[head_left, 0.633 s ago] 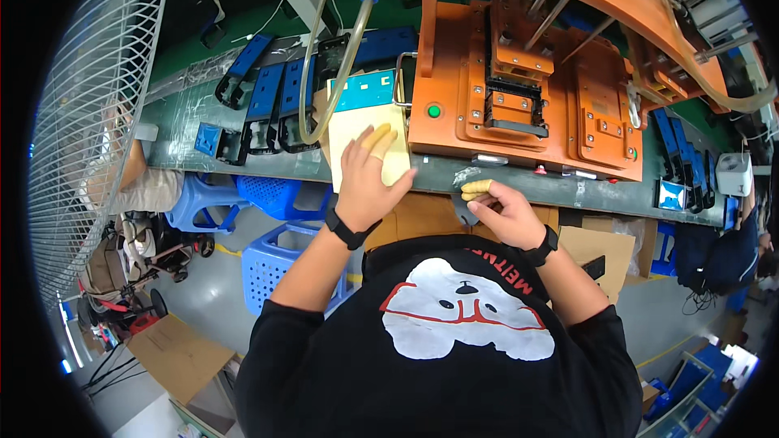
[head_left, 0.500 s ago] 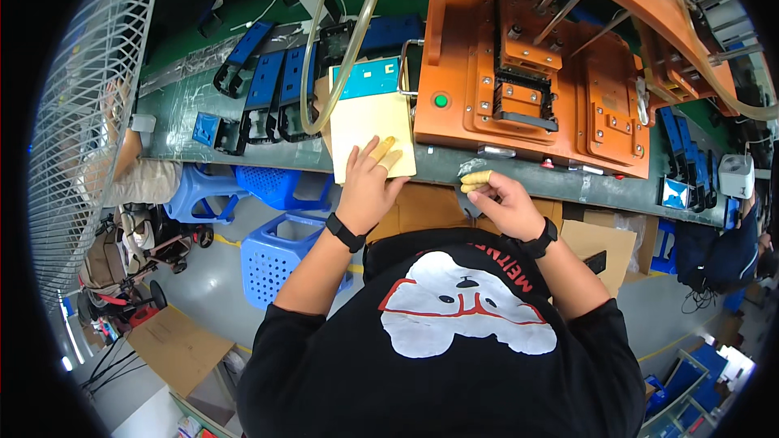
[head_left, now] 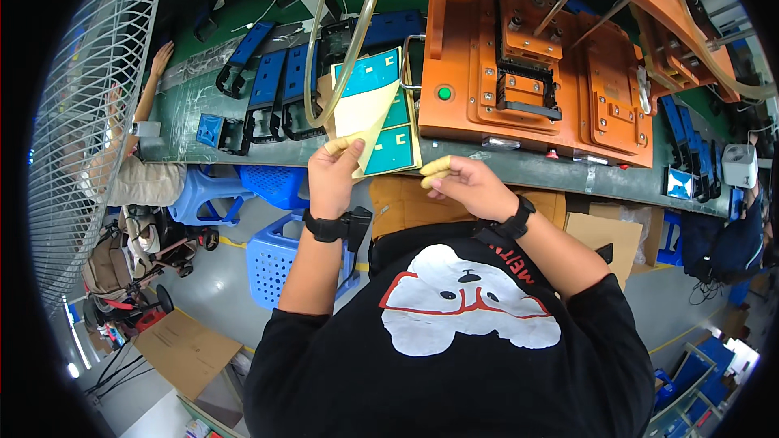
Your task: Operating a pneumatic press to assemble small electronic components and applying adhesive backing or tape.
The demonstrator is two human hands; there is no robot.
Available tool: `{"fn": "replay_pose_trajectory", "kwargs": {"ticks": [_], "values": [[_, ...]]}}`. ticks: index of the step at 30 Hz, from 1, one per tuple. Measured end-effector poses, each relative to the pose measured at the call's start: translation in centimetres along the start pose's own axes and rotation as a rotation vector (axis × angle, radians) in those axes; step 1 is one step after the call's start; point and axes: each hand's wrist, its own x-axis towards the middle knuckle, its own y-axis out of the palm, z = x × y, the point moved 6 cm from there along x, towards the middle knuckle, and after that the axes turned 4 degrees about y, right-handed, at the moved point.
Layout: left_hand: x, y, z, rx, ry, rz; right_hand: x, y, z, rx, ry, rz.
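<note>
My left hand (head_left: pixel 331 178) pinches the lower corner of a pale yellow liner sheet (head_left: pixel 355 120), which is folded back toward the left. Beneath it, teal rectangular pieces (head_left: pixel 389 152) with small cutouts show on a stack of sheets at the bench's front edge. Another blue piece (head_left: pixel 367 75) lies at the stack's top. Yellow finger cots cover some fingertips of both hands. Right of the stack, my right hand (head_left: pixel 475 186) hovers at the bench edge, thumb and fingertips drawn together; whether anything small is between them I cannot make out.
An orange press fixture (head_left: pixel 454 118) with a green button stands right of the sheets, a black frame (head_left: pixel 527 107) in it. A clear hose (head_left: pixel 357 49) hangs over the stack. Blue-and-black frames (head_left: pixel 266 77) lie left. A wire fan guard (head_left: pixel 105 89) and another person's arm (head_left: pixel 150 85) are far left.
My left hand has gone from resting flat on the yellow liner to pinching and lifting its corner, baring teal pieces. My right hand has moved left toward the sheets.
</note>
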Motion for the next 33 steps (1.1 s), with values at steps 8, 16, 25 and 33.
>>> {"fn": "replay_pose_trajectory", "kwargs": {"ticks": [8, 16, 25, 33], "values": [[-5.5, 3.0, -7.9, 0.6, 0.547, 0.226, 4.3, 5.2, 4.4, 0.453, 0.019, -0.047], [-9.6, 6.4, -9.0, 0.737, 0.708, 0.237, 3.1, 5.0, 4.6, 0.029, -0.25, -0.24], [-8.2, 7.1, -8.2, 0.396, 0.59, 0.041, -4.3, 4.6, 9.7, -0.724, -0.58, -0.351], [-6.0, 9.6, -8.4, -0.381, 0.291, 0.348, -25.9, -13.7, 0.0, 0.182, -0.326, -0.897]]}}
